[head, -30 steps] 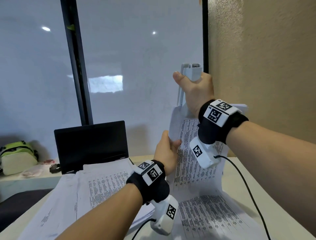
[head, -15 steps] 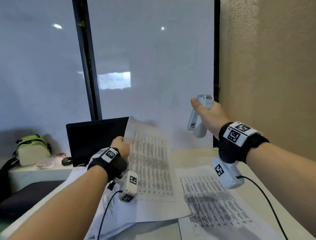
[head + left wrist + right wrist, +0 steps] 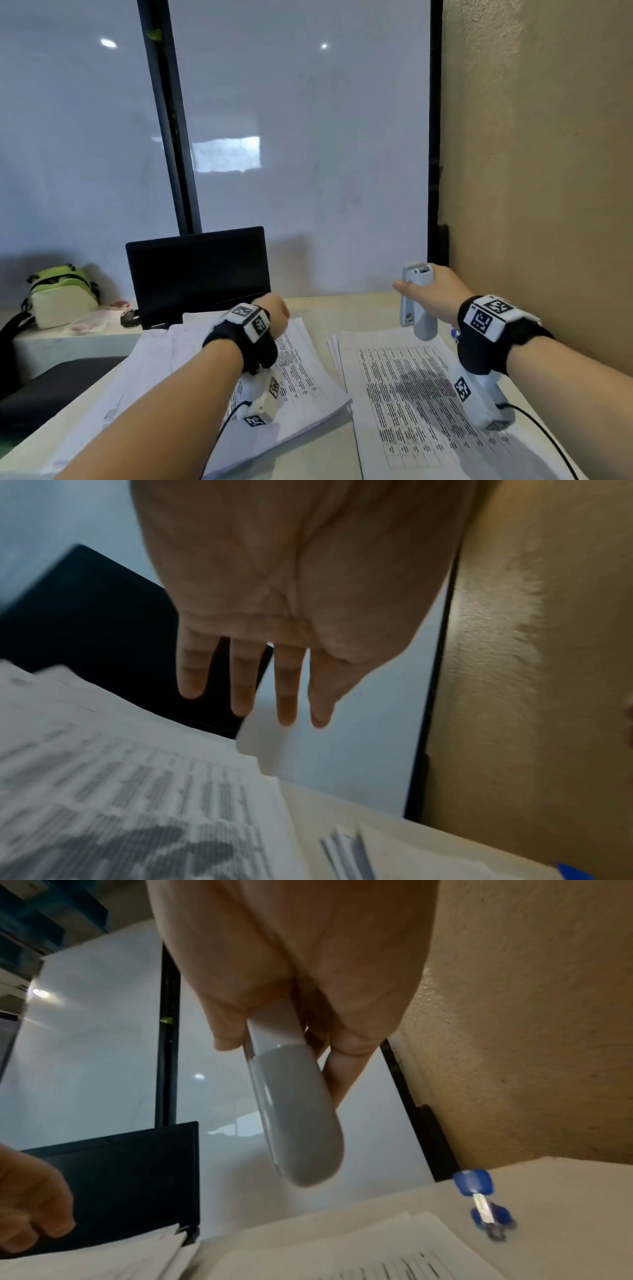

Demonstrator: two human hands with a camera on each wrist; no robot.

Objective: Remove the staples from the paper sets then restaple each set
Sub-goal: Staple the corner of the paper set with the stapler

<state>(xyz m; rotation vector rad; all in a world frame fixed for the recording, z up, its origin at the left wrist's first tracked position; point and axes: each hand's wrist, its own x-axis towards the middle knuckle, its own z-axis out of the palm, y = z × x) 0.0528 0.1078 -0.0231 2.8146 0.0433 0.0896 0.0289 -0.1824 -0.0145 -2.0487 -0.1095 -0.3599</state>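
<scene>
My right hand grips a grey-white stapler upright above the far edge of the right paper set; in the right wrist view the fingers wrap the stapler. My left hand hovers over the far end of the left paper stack. In the left wrist view its fingers are straight and hold nothing, with the printed sheets just below. A blue staple remover lies on the table beside the right set, close to the wall.
A black laptop stands open behind the left stack. A green bag sits on a ledge at far left. The tan wall closes the right side, glass panels the back. Cables trail from both wrists.
My left hand carried the stapled set from the right over to the left stack and let it go. My right hand came down with the stapler still in it.
</scene>
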